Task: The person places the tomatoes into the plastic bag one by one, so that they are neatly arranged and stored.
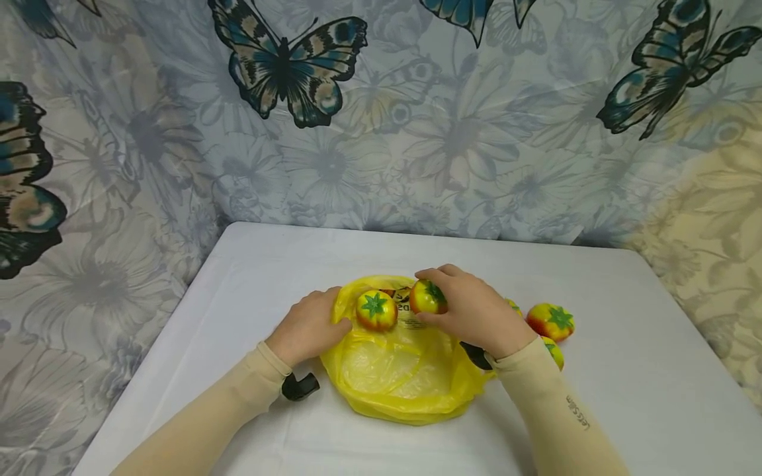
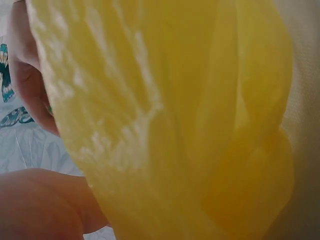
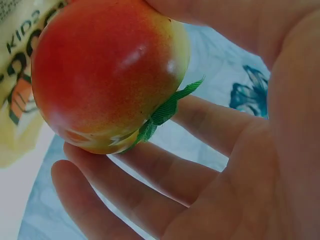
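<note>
The left hand (image 1: 309, 324) pinches the left rim of the yellow bag (image 1: 405, 403) between thumb and fingers, which seems to brace the floppy plastic with its mouth spread wide on the bench (image 1: 631, 396). Over the far right of that mouth, the right hand (image 1: 476, 311) holds a red-and-yellow fruit (image 1: 423, 299) between thumb and fingers, a grip that likely suits its round, glossy skin. A second fruit (image 1: 377, 318) lies inside at the far left, while three more fruits (image 1: 546, 320) sit beside the right wrist, probably handy for reaching.
</note>
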`<state>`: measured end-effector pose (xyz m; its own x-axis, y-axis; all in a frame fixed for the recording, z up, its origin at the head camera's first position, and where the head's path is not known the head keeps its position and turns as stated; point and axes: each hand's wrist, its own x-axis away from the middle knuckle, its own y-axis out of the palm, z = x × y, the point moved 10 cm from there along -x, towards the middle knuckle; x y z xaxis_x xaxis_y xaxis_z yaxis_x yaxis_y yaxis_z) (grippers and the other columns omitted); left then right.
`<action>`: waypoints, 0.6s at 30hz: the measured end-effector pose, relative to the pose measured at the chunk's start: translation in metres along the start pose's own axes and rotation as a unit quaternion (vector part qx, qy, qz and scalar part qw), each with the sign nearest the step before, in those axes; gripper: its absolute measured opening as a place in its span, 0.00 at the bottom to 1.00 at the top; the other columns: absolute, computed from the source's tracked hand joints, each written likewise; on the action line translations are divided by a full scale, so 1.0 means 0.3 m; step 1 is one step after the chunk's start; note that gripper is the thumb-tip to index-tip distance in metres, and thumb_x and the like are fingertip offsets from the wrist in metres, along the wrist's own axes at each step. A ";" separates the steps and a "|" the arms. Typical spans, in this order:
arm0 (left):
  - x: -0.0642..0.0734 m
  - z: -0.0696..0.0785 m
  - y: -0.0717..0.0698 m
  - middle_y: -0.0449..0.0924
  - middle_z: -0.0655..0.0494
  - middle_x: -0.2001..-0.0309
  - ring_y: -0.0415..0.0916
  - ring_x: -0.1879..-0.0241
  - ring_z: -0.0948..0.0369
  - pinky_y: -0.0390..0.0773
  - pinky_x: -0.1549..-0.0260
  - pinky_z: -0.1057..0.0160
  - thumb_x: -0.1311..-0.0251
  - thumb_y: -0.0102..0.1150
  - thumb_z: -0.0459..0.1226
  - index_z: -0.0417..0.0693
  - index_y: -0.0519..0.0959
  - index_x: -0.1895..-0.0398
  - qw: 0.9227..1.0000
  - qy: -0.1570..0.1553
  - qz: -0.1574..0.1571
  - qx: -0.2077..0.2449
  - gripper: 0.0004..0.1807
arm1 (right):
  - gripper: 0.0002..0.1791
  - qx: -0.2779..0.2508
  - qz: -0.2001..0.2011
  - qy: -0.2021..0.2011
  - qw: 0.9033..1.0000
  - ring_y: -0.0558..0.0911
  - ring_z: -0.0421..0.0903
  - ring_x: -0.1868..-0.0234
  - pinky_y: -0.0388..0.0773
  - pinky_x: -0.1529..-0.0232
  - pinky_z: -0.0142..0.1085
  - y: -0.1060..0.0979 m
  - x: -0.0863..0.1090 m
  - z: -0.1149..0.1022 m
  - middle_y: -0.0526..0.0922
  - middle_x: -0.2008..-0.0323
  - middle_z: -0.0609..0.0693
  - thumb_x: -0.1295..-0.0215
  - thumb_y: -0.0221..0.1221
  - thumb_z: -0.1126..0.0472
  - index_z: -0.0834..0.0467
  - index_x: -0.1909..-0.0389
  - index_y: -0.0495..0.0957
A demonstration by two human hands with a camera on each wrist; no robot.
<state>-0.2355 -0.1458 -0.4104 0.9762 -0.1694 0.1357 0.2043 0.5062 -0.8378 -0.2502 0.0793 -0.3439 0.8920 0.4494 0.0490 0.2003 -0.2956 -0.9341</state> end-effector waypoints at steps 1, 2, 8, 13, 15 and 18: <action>0.000 0.001 0.000 0.81 0.38 0.32 0.80 0.36 0.45 0.79 0.35 0.42 0.28 0.60 0.45 0.40 0.68 0.19 1.000 0.001 0.000 0.000 0.37 | 0.38 -0.001 -0.004 -0.001 1.000 0.85 0.53 0.46 0.84 0.41 0.53 0.012 -0.005 -0.003 0.82 0.36 0.55 0.34 0.75 0.46 0.52 0.26 0.76; 0.000 0.001 0.001 0.81 0.38 0.32 0.80 0.37 0.45 0.79 0.35 0.42 0.28 0.60 0.45 0.40 0.68 0.19 1.000 0.001 0.001 -0.001 0.37 | 0.38 -0.001 -0.008 -0.003 1.000 0.85 0.53 0.45 0.84 0.40 0.54 0.023 -0.010 -0.007 0.82 0.35 0.55 0.34 0.75 0.46 0.52 0.26 0.76; 0.004 0.000 -0.002 0.79 0.36 0.31 0.80 0.36 0.44 0.79 0.35 0.41 0.27 0.60 0.46 0.39 0.67 0.19 1.000 -0.004 0.001 -0.008 0.38 | 0.37 0.006 -0.024 -0.006 1.000 0.85 0.53 0.44 0.83 0.38 0.55 0.071 -0.030 -0.023 0.82 0.37 0.55 0.35 0.76 0.48 0.53 0.27 0.77; 0.002 0.004 -0.003 0.79 0.36 0.31 0.79 0.34 0.43 0.78 0.34 0.41 0.27 0.59 0.45 0.39 0.67 0.19 1.000 0.001 0.002 -0.006 0.37 | 0.36 0.019 -0.037 -0.002 0.999 0.85 0.51 0.49 0.85 0.40 0.53 0.103 -0.038 -0.022 0.83 0.41 0.53 0.36 0.77 0.50 0.52 0.29 0.78; 0.002 0.005 -0.002 0.80 0.36 0.31 0.79 0.34 0.43 0.78 0.34 0.41 0.27 0.59 0.45 0.39 0.67 0.19 1.000 0.003 0.003 -0.005 0.37 | 0.36 0.021 -0.041 0.000 0.999 0.84 0.50 0.50 0.85 0.41 0.52 0.113 -0.040 -0.018 0.83 0.42 0.53 0.36 0.77 0.50 0.52 0.29 0.78; 0.001 0.006 0.001 0.80 0.36 0.31 0.79 0.34 0.43 0.78 0.33 0.40 0.28 0.59 0.45 0.38 0.67 0.19 1.000 0.004 0.003 -0.005 0.37 | 0.36 0.026 -0.044 0.001 0.999 0.84 0.49 0.50 0.85 0.41 0.52 0.124 -0.044 -0.014 0.83 0.42 0.53 0.36 0.77 0.49 0.52 0.29 0.78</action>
<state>-0.2350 -0.1442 -0.4097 0.9769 -0.1721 0.1265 0.1973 0.4996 -0.8435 -0.2528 0.0589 -0.3778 0.8731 0.4693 0.1321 0.2565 -0.2117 -0.9431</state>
